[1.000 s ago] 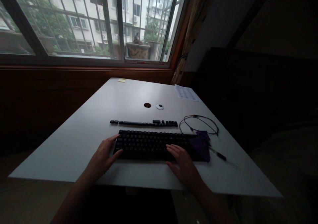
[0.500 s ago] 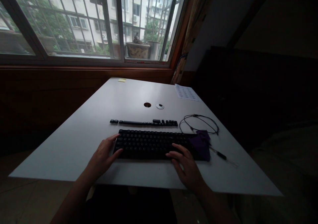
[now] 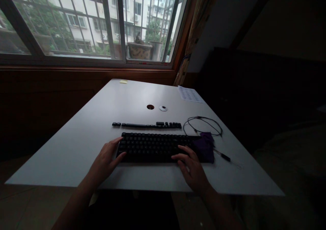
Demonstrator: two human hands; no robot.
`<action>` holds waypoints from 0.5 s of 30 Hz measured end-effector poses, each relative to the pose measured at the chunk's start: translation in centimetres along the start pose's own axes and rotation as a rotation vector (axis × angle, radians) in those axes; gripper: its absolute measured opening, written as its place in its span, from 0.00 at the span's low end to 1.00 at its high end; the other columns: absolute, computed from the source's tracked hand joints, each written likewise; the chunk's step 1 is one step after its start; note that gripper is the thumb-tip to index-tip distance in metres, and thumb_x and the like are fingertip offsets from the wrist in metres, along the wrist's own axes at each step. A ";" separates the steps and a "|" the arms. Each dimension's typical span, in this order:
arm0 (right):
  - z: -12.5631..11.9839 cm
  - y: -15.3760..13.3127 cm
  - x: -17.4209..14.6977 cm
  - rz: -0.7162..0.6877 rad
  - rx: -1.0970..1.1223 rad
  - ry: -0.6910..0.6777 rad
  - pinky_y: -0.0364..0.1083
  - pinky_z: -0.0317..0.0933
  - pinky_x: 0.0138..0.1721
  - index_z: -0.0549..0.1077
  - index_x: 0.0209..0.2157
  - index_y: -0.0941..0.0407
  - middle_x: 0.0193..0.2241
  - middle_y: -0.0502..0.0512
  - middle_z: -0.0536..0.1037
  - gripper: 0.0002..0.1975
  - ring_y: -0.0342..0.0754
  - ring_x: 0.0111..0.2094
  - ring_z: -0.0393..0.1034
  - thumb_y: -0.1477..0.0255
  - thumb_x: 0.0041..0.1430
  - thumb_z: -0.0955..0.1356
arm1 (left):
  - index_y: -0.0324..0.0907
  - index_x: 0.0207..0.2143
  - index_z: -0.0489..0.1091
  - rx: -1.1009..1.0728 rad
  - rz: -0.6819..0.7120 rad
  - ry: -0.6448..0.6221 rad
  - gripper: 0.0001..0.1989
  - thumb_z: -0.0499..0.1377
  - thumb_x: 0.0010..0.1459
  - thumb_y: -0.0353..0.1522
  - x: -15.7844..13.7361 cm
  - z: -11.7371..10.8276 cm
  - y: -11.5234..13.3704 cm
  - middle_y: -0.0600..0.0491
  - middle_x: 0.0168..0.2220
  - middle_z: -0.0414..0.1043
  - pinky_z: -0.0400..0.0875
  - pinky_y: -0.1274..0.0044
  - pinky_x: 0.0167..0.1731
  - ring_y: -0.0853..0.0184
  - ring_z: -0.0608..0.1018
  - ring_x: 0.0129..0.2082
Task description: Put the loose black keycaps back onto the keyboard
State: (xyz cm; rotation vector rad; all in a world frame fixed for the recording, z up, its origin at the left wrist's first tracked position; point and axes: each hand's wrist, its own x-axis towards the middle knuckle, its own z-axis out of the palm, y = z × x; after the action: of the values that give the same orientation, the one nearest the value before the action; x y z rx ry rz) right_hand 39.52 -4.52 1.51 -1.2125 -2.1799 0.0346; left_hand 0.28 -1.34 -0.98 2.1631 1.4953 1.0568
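Observation:
A black keyboard [image 3: 150, 148] lies flat near the front of the white table. My left hand [image 3: 107, 158] grips its left end, fingertips at the upper corner and thumb on the lower keys. Over the keyboard's right part rests my right hand [image 3: 191, 165], fingers spread on or just above the keys and nothing visible held in them. A crumpled purple cloth [image 3: 205, 150] covers the keyboard's right end, close to that hand. Behind the keyboard, loose black keycaps [image 3: 134, 125] are laid out in a row.
A thin black cable [image 3: 203, 118] is coiled at the back right. Right of the cloth lies a dark-handled wire tool [image 3: 225, 157]. Farther back are a round hole [image 3: 150, 107], a white ring-shaped cover [image 3: 163, 108], a printed sheet [image 3: 190, 94] and a yellow note [image 3: 123, 82].
The view has shifted slightly. My right fingers have moved a little across the keys, with the lower finger drawn closer to the keyboard's edge. My left hand stays at the left end.

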 end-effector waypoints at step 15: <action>-0.4 1.1 0.2 0.225 0.068 0.362 0.56 0.67 0.51 0.76 0.45 0.50 0.44 0.56 0.76 0.08 0.53 0.49 0.70 0.70 0.68 0.66 | 0.50 0.66 0.56 0.049 0.036 0.005 0.28 0.57 0.67 0.43 0.1 -0.1 0.0 0.45 0.61 0.67 0.70 0.56 0.56 0.52 0.72 0.59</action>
State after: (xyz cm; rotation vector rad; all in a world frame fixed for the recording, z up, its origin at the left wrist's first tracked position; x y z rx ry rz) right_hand 40.50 -3.85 1.57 -1.3076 -1.7138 -0.0161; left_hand 0.29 -1.31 -0.89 2.2307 1.5043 1.0481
